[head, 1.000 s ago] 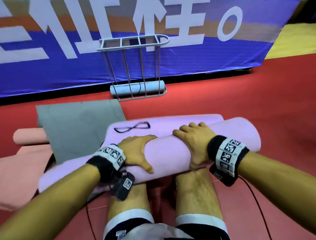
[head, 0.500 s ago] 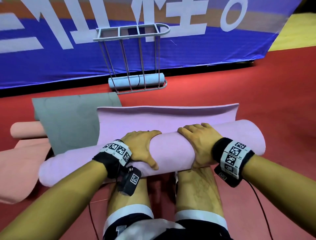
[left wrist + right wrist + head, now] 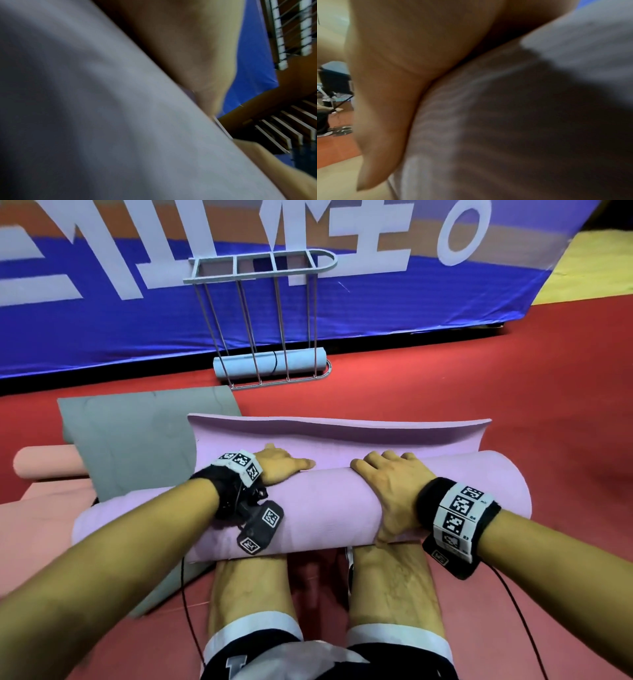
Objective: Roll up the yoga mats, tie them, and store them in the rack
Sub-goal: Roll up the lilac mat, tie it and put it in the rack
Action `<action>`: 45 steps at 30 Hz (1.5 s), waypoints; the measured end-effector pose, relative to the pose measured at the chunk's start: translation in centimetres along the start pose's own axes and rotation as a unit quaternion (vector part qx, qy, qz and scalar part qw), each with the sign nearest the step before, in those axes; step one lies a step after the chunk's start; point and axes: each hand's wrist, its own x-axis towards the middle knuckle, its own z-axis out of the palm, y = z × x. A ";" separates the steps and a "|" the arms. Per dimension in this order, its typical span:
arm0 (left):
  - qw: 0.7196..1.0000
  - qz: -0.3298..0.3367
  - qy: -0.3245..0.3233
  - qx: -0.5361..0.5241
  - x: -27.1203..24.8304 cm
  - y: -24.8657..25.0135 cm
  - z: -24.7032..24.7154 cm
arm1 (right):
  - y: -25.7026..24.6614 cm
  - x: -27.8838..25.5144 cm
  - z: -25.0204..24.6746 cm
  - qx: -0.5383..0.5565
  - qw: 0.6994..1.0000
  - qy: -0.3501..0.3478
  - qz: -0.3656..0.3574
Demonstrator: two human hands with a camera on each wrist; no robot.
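Observation:
A thick lilac mat roll [image 3: 308,515] lies across my shins, and its loose end [image 3: 342,436] stands up as a flap just beyond it. My left hand [image 3: 284,467] reaches over the roll and lies flat in the crease between roll and flap, fingers pointing right. My right hand [image 3: 390,491] cups the roll's top, fingers bent over the crest and thumb down the near side. The wrist views are blurred: the left hand [image 3: 197,54] lies on mat [image 3: 102,121], and the right thumb [image 3: 385,108] presses on mat [image 3: 505,135]. The grey wire rack [image 3: 260,320] stands ahead against the banner.
A tied light-blue rolled mat [image 3: 270,364] lies in the rack's bottom. A grey mat [image 3: 137,440] lies flat at the left, partly under the lilac roll. A peach mat [image 3: 34,525] with a rolled end [image 3: 48,467] is at the far left. Red floor [image 3: 513,388] surrounds everything.
The loose flap has spread wider beyond the roll, and the black loop that lay on it is out of sight. My left hand slid from the roll's top to its far side.

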 end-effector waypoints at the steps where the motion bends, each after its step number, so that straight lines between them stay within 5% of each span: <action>1: 1.000 -0.015 -0.015 -0.003 0.4 -0.1 -0.1 | 0.0 -0.1 0.1 -0.001 1.000 0.009 0.002; 5: 0.984 0.056 -0.115 -0.128 0.9 -0.3 0.4 | -0.3 -0.3 0.6 -0.006 0.999 0.034 0.000; 9: 0.975 0.049 -0.119 -0.182 1.2 -0.6 0.6 | -0.4 -0.2 0.6 -0.007 0.999 0.037 -0.006; 15: 0.989 0.035 -0.084 -0.115 1.1 -1.2 1.1 | -0.7 -0.4 1.6 -0.014 0.998 0.068 -0.004; 17: 0.997 -0.004 0.027 -0.075 1.0 -1.6 1.1 | -0.7 -0.3 1.5 -0.014 0.997 0.074 -0.007; 19: 0.974 0.025 0.220 -0.038 0.8 -1.5 0.9 | -0.6 0.0 1.3 -0.007 0.997 0.074 -0.007; 22: 0.882 0.236 0.408 -0.021 -1.2 0.1 1.5 | -0.5 0.3 1.1 -0.003 0.997 0.071 -0.008; 25: 0.811 0.395 0.432 0.011 -3.5 1.8 3.1 | -0.3 0.3 1.2 -0.004 0.997 0.076 -0.010; 29: 0.830 0.426 0.359 0.011 -5.7 1.8 5.6 | 0.1 0.3 1.3 -0.008 0.997 0.080 -0.011; 39: 0.859 0.204 0.380 0.274 -5.4 0.4 9.2 | 0.0 1.3 0.3 0.016 0.997 0.072 0.012; 45: 0.908 0.198 0.264 0.259 -3.4 0.9 5.8 | -3.4 1.1 3.4 -0.051 0.990 0.109 0.070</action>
